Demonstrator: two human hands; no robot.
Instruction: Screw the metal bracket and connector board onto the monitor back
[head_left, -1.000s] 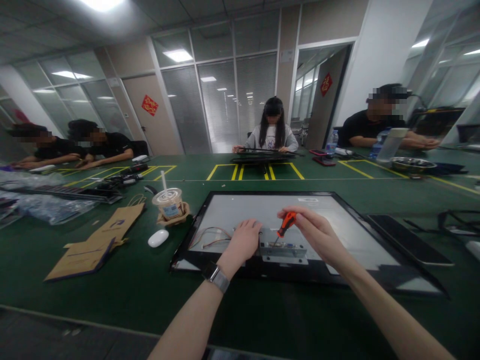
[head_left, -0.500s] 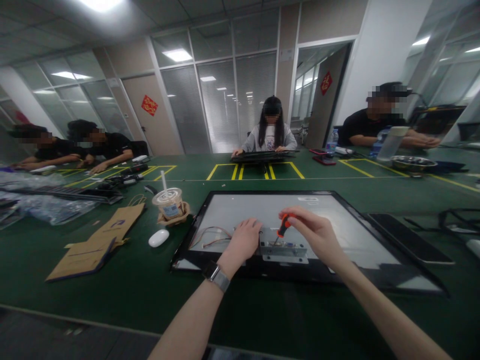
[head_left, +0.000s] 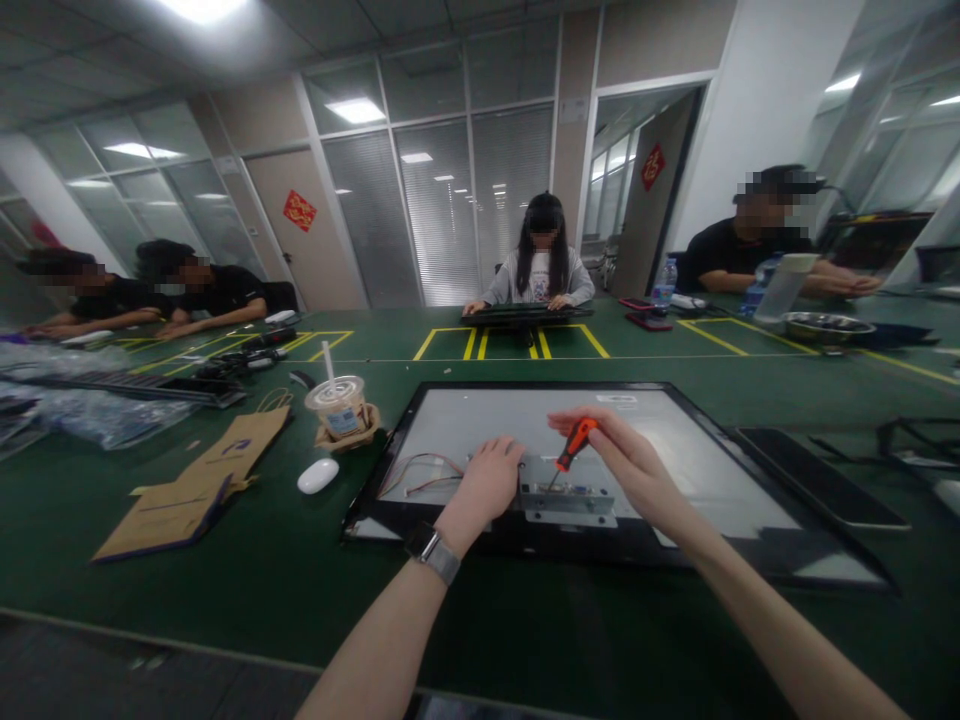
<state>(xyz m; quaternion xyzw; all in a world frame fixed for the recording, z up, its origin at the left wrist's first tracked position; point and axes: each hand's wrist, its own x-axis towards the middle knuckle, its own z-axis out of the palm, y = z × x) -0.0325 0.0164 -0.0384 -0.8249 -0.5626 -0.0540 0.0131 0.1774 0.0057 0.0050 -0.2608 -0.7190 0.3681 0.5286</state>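
My right hand (head_left: pixel 626 450) holds an orange-and-black screwdriver (head_left: pixel 576 443) by its handle, the fingers stretched out along it and the palm against it. Its shaft slants down to the left, with the tip at the connectors on a silver metal bracket (head_left: pixel 574 505). That bracket rests on the back of a flat display panel (head_left: pixel 450 415) with a black frame. My left hand (head_left: pixel 491 480) is closed at the bracket's left end, its fingertips partly hidden. Thin cables (head_left: pixel 424 465) lie on the panel beside my left hand.
Left of the panel stand an iced drink cup (head_left: pixel 337 405) in a cardboard holder, a white mouse (head_left: pixel 318 477) and a brown paper bag (head_left: pixel 202 480). A black slab-like device (head_left: pixel 817 475) lies to the right. Several people sit across the green table (head_left: pixel 285 600).
The fingers of my right hand have straightened and rolled over the screwdriver handle, which now shows more. The screwdriver tip stays at the same spot. My left hand has not moved.
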